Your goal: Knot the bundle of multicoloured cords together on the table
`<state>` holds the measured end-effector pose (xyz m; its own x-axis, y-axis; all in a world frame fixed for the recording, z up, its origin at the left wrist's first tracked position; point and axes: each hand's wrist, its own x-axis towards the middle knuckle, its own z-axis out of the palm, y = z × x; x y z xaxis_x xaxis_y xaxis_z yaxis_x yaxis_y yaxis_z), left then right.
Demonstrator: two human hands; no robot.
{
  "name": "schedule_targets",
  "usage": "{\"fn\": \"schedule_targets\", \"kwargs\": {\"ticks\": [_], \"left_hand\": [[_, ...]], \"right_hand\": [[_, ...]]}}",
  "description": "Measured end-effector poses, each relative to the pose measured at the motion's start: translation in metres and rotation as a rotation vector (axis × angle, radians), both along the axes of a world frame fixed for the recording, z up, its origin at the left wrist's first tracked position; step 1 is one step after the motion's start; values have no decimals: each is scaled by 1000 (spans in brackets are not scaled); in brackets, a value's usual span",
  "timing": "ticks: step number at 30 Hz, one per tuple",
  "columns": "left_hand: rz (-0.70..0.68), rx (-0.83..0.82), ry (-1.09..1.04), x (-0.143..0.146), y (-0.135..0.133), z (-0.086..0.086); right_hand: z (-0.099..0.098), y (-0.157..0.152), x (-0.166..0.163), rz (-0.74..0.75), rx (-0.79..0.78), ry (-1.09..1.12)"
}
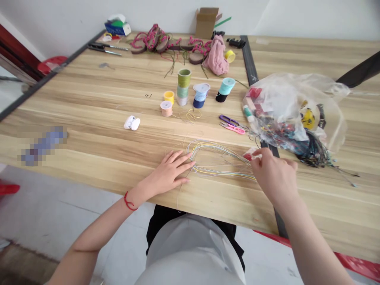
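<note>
A loop of thin pastel cords (219, 158) in yellow, blue and green lies on the wooden table (89, 95). My left hand (170, 172) rests flat on the table, fingers spread, its fingertips at the left end of the loop. My right hand (274, 174) pinches the gathered cords at their right end, beside a small red-and-white piece (251, 153). The fingers partly hide that piece, so I cannot tell what it is. Just beyond my right hand lies a clear plastic bag (297, 114) stuffed with colourful cords and small items.
Several thread spools (184, 83) stand mid-table, with pink snips (233, 127) and purple snips (228, 120) near them. A white earbud case (132, 123) lies left. Pink-strapped sandals (166, 45), pink cloth (216, 57) and a cardboard box (204, 23) sit along the back.
</note>
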<state>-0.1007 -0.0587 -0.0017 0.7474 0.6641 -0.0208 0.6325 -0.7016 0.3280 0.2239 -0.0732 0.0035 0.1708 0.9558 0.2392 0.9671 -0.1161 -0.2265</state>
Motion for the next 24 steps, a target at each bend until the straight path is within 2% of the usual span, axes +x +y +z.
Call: {"fn": "schedule_targets", "kwargs": {"ticks": [2,4,6,8,10,14,20,22,24], "left_hand": [[0,6,-1,0,0,-1],[2,8,-4,0,0,-1],[6,3,-10,0,0,-2],[11,1,-19,0,0,-3],[15,4,-28,1,-1,-3],[17,0,-30,1,-1,-4],[17,-1,-32,1,-1,-5],[18,4,-38,1,-1,-5],[19,5,-39,1,-1,-6]], "right_hand": [[-1,-3,2,74,-11,-177],[-1,-2,-4,238,42,-181],[0,0,-18,451,53,-66],[0,3,-37,662,-15,78],[0,6,-54,779,-73,171],[-4,8,-71,803,-117,177],[-1,12,-72,780,-183,176],[2,11,-73,732,-178,287],[5,10,-76,646,-183,519]]}}
